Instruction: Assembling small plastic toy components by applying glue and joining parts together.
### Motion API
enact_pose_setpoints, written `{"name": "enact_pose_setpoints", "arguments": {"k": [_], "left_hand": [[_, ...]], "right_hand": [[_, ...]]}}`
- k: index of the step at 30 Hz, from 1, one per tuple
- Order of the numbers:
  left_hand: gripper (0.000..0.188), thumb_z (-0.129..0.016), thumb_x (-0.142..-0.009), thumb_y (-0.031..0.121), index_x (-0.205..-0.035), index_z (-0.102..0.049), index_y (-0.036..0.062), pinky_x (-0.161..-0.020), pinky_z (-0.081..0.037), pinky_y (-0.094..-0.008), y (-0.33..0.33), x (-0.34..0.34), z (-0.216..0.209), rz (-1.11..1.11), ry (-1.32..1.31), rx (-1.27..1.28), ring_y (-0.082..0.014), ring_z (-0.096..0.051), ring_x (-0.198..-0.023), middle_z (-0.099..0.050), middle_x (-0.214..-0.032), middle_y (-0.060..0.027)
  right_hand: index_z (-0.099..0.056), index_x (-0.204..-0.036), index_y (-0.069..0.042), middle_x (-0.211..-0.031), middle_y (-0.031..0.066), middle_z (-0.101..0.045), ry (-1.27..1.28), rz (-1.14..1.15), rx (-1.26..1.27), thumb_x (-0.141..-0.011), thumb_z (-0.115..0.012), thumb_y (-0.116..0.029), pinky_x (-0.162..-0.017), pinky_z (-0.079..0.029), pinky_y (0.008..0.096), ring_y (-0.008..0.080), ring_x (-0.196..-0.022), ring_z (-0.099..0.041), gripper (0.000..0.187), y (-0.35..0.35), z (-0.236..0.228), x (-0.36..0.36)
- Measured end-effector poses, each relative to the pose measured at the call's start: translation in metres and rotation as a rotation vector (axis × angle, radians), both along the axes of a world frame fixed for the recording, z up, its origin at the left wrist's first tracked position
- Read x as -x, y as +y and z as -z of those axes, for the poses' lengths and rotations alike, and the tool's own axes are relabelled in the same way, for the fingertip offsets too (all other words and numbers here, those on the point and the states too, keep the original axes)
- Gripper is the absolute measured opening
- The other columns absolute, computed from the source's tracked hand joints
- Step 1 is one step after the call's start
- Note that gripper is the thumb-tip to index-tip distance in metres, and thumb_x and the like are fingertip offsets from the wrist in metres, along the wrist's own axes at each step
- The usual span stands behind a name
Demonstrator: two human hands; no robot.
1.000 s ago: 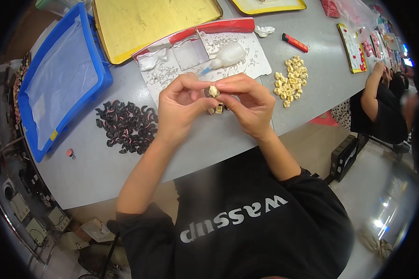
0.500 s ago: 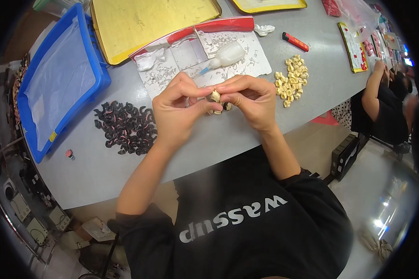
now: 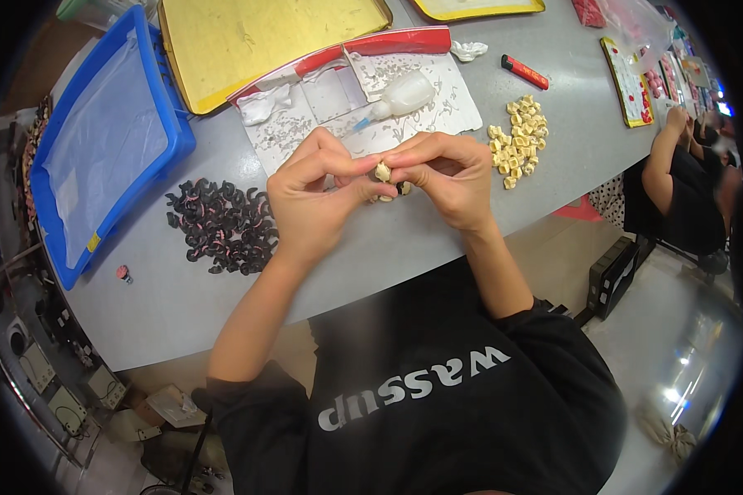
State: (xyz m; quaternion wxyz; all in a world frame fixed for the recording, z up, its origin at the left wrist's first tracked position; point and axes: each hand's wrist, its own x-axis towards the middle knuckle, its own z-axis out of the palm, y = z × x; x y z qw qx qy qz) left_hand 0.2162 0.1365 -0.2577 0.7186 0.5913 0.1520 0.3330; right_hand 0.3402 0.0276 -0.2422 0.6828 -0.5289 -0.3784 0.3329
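My left hand (image 3: 315, 191) and my right hand (image 3: 447, 180) meet above the table, thumbs and index fingers pinching one small cream-coloured piece (image 3: 382, 172) between them. Its far side is covered by my fingertips. Partly hidden just below the fingers are a few more small cream and black bits. To the left lies a pile of curved black pieces (image 3: 223, 227), some edged with pink. On the right is a pile of hollow cream pieces (image 3: 518, 140). A squeeze bottle (image 3: 409, 92) with a blue tip rests beyond my hands.
The bottle lies on a white and red cardboard sheet (image 3: 462, 103) strewn with grey marks. A blue tray (image 3: 177, 136) stands at the left, a yellow tray (image 3: 272, 41) at the back. A red and black marker-like stick (image 3: 525, 73) lies right. Another person's arm (image 3: 660, 161) is far right.
My hands hold nearly the same pose, with only a slight shift of the fingers around the cream piece. The piles and the bottle stay put.
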Motion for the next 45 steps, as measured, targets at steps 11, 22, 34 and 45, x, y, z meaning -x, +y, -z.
{"name": "enact_pose_setpoints", "arguments": {"k": [11,22,34,45], "left_hand": [[0.034,-0.079,-0.055,-0.004,-0.086,-0.07,0.0081,-0.057,-0.035,-0.0195,0.004,0.001,-0.001,0.028,-0.003,-0.023,-0.0078,-0.04,-0.063,-0.049,-0.072,0.0024],[0.034,-0.079,-0.058,0.005,-0.09,-0.072,0.013,-0.056,-0.036,-0.0195,0.0,0.003,-0.01,-0.011,0.078,-0.276,-0.0072,-0.042,-0.062,-0.048,-0.068,0.0039],[0.038,-0.08,-0.058,0.004,-0.094,-0.071,0.0128,-0.056,-0.036,-0.0202,-0.006,0.004,-0.013,0.026,0.074,-0.299,-0.0078,-0.042,-0.061,-0.048,-0.068,0.0032],[0.033,-0.076,-0.058,-0.002,-0.087,-0.063,0.0075,-0.054,-0.035,-0.0204,0.001,0.003,-0.022,0.09,-0.016,-0.379,-0.0086,-0.043,-0.058,-0.052,-0.064,0.0011]], "right_hand": [[-0.057,-0.094,0.003,-0.09,0.0132,-0.063,0.392,-0.165,0.049,-0.077,-0.067,-0.005,-0.071,-0.05,0.0262,0.0165,-0.081,-0.061,0.021,0.003,0.008,-0.003],[-0.041,-0.102,-0.004,-0.085,0.0122,-0.06,0.592,-0.236,0.039,-0.07,-0.074,-0.008,-0.069,-0.046,0.0271,0.0191,-0.085,-0.056,0.046,0.001,0.003,-0.002],[-0.032,-0.096,-0.009,-0.074,0.0083,-0.054,0.64,-0.26,-0.02,-0.065,-0.072,-0.006,-0.062,-0.043,0.0262,0.02,-0.078,-0.054,0.051,0.002,0.0,0.0],[-0.032,-0.094,-0.01,-0.072,0.0097,-0.056,0.736,-0.352,-0.009,-0.066,-0.068,-0.003,-0.066,-0.045,0.0291,0.0222,-0.078,-0.056,0.046,0.001,-0.004,-0.002]]}}
